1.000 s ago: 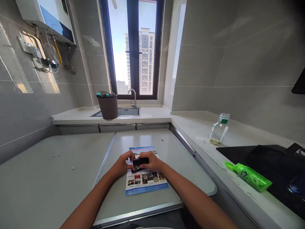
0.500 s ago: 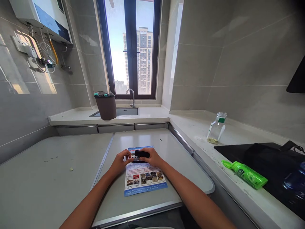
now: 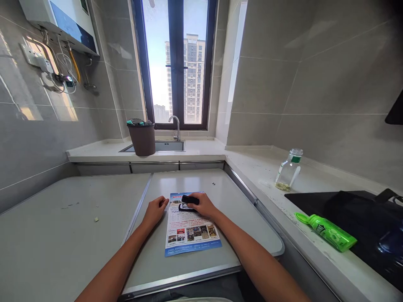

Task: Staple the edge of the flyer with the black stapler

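On the table lies a printed flyer (image 3: 192,247) with a blue lower border and rows of small photos. My right hand (image 3: 203,205) is closed around a small black stapler (image 3: 189,200) over the flyer's upper part. The stapler is tilted, with its upper arm raised from the base, and my fingers cover its right end. Just off the flyer's upper left edge, my left hand (image 3: 156,210) is closed, fingers curled together and apart from the stapler. Whatever may be between those fingertips is hidden.
A brown bin (image 3: 141,139) stands by the sink (image 3: 170,146) at the back. Along the right counter are a glass jar (image 3: 288,171), a green bottle (image 3: 330,232) lying on its side, and a black bag (image 3: 352,207). A small pale scrap (image 3: 96,219) lies on the left tabletop.
My left hand has drawn away from the stapler to the left, its fingers curling in. The stapler stays in my right hand, its raised arm and base now more visible. The view has shifted slightly.
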`<state>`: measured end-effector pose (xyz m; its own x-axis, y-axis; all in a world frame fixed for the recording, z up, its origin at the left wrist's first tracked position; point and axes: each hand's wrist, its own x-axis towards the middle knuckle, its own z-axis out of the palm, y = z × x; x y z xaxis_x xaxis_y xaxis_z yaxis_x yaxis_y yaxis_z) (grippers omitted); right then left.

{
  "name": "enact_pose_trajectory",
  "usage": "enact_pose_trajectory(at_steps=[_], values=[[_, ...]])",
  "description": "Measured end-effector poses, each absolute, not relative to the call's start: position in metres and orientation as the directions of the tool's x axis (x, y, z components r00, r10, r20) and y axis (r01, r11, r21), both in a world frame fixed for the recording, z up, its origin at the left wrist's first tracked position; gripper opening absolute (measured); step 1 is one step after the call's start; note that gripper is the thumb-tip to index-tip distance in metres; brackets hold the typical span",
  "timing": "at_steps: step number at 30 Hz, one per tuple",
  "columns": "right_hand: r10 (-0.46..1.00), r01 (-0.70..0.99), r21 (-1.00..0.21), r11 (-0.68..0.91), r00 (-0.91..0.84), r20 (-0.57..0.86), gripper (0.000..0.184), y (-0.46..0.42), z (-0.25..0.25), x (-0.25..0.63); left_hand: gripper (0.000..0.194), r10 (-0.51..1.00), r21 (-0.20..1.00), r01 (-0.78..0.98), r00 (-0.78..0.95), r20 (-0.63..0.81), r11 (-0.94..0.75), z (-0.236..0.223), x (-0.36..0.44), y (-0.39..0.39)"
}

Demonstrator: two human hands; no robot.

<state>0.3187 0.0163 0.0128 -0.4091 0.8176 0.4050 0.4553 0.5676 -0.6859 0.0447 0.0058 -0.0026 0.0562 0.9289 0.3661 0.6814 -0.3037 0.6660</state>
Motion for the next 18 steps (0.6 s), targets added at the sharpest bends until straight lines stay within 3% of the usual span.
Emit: enact_pose_trajectory(at_steps=[11, 18], values=[[0.814, 0.429, -0.721, 0.544, -0.479, 0.329, 0.037, 0.016, 0.017, 0.328, 0.043, 0.943, 0.673, 0.687, 0.053, 0.328, -0.273, -0.002, 0.044, 0.007], [0.784, 0.509, -0.703, 0.497, -0.610, 0.113, 0.029, 0.028, 0.035, 0.388, 0.045, 0.943, 0.654, 0.700, 0.085, 0.323, -0.287, -0.001, 0.047, 0.004]])
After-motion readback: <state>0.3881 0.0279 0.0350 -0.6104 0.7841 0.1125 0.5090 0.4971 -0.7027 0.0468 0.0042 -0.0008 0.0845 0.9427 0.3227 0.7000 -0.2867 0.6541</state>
